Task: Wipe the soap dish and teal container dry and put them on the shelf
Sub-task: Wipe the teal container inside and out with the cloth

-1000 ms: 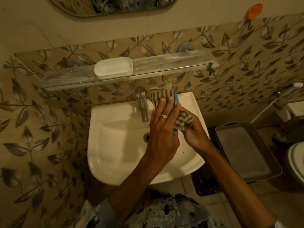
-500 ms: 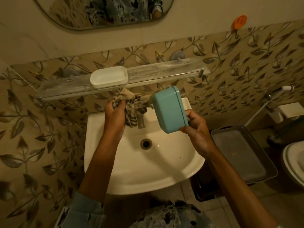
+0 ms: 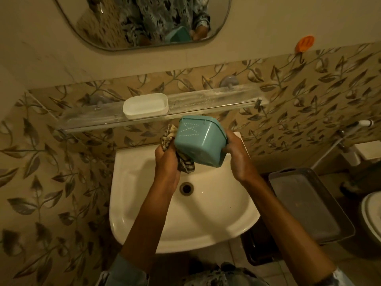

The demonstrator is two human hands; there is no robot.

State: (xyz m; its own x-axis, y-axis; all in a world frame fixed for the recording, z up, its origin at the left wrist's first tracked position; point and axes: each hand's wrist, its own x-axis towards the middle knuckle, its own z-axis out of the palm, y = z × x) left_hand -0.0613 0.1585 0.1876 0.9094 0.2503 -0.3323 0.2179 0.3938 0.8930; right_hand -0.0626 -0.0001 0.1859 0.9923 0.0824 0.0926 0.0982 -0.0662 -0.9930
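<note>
Two hands work above the back edge of the sink [image 3: 185, 234]. The right hand [image 3: 237, 155] is clamped on the rim of the teal container [image 3: 198, 141], which is tipped on its side with its mouth turned away from the camera. The left hand [image 3: 165, 164] is closed round a bunched striped cloth [image 3: 185, 165] that touches the container's lower left wall. The white soap dish [image 3: 145, 105] already stands on the shelf [image 3: 216, 99], left of the shelf's middle and close to its front rail, so that half of the task appears done.

Step in hand, as judged: drying the container's outside. To do it well, the cloth should pass over each wall in turn while the right hand turns the container. It should reach the dotted face and the lip under the rim, where water is likely to lodge, and finish inside. Whether the interior is dry cannot be told.

Room for moving: the container's upper edge lies just beneath the shelf's front rail, so it probably needs drawing outward before it is raised past that edge. The stretch of shelf from the dish to the right end offers a landing place. A grey tray [image 3: 305, 207] lies beyond the sink's right edge, well apart from the hands.
</note>
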